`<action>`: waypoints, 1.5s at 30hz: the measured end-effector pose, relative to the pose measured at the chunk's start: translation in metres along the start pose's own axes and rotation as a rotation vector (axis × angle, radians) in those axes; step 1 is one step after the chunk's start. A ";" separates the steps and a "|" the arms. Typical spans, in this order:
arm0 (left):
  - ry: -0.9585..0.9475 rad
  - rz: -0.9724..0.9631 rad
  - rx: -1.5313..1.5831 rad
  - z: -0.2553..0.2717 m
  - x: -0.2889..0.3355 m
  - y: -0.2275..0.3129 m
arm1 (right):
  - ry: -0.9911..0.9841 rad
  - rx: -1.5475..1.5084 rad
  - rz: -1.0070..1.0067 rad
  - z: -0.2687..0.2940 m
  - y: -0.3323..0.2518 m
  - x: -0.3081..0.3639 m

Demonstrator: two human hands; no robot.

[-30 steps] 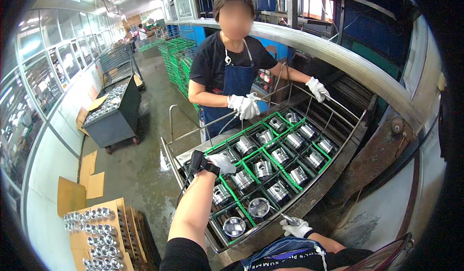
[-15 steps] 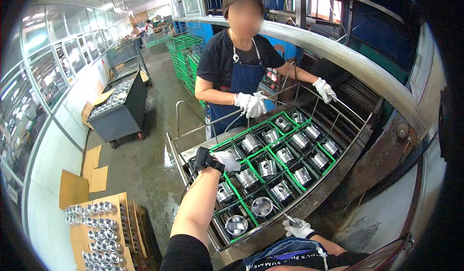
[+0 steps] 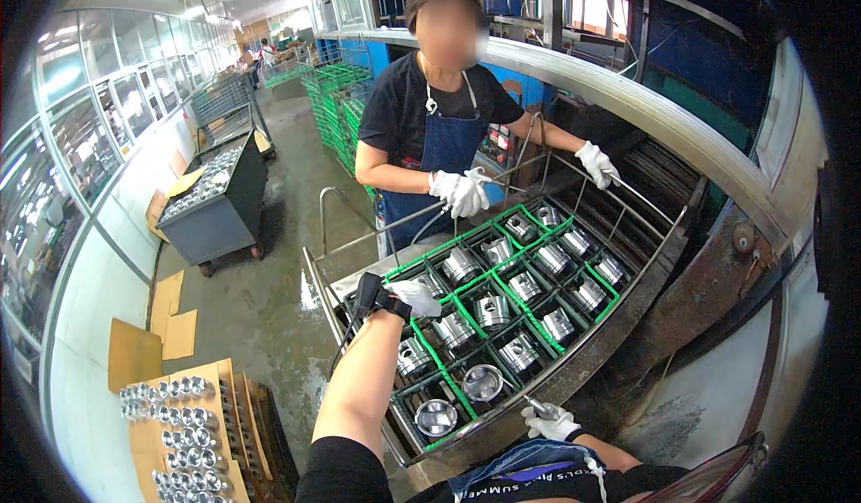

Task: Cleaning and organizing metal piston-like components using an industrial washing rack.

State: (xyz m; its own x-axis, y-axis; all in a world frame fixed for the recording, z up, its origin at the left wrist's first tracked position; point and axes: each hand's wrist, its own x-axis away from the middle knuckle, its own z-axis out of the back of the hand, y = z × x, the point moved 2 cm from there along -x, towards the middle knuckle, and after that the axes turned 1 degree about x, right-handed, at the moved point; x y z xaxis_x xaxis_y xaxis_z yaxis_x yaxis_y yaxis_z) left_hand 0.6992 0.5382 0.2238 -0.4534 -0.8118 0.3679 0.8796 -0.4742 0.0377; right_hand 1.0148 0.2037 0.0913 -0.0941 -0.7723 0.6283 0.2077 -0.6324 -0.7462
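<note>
In front of me a green-edged wire crate [image 3: 542,325] holds several metal pistons [image 3: 492,312], each in its own compartment. My left hand [image 3: 418,298], in a white glove with a black device strapped at the wrist, rests over the crate's left edge. Its fingers point down and right, and their tips are hard to make out. My right hand [image 3: 553,425], also gloved, is low at the near side of the crate, closed around a short grey metal rod [image 3: 539,405]. Two pistons near me, one a near-corner piston [image 3: 437,419], lie with their round faces up.
Across the crate stands a co-worker in a blue apron, their gloved hand [image 3: 595,164] on the metal rail frame [image 3: 659,205] around it. At lower left, more pistons stand on a cardboard-topped stack [image 3: 148,431]. A grey wheeled bin [image 3: 215,225] is farther back.
The whole view has shifted slightly, with the crate and co-worker a little farther left. Both my hands keep their places relative to the crate.
</note>
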 end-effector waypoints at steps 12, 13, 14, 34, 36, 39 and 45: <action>0.131 -0.087 -0.052 -0.051 -0.059 -0.017 | 0.002 -0.002 -0.004 0.002 -0.002 0.004; 0.202 -0.045 -0.039 -0.066 -0.065 -0.032 | -0.013 -0.006 0.004 -0.002 -0.006 0.002; 0.271 0.001 -0.041 -0.079 -0.067 -0.048 | -0.032 -0.009 0.013 -0.006 -0.010 0.000; 0.034 -0.086 0.030 0.011 0.008 0.004 | 0.009 0.049 0.000 -0.001 -0.005 0.004; 0.004 -0.065 0.045 0.019 0.013 0.010 | 0.015 0.095 -0.017 0.001 -0.002 0.003; -0.014 -0.093 0.100 0.037 0.014 0.036 | 0.029 -0.052 -0.001 0.009 0.010 0.005; 0.066 0.563 -0.061 -0.101 -0.062 -0.103 | -0.125 0.048 0.060 -0.023 -0.027 0.000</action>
State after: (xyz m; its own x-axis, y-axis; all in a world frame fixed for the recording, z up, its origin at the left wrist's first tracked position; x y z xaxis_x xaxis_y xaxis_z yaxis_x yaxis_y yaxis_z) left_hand 0.6221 0.6027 0.1029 0.0733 -0.9636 0.2571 0.9792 0.0206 -0.2019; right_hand 0.9872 0.2192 0.1062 0.0414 -0.7931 0.6077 0.2559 -0.5795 -0.7738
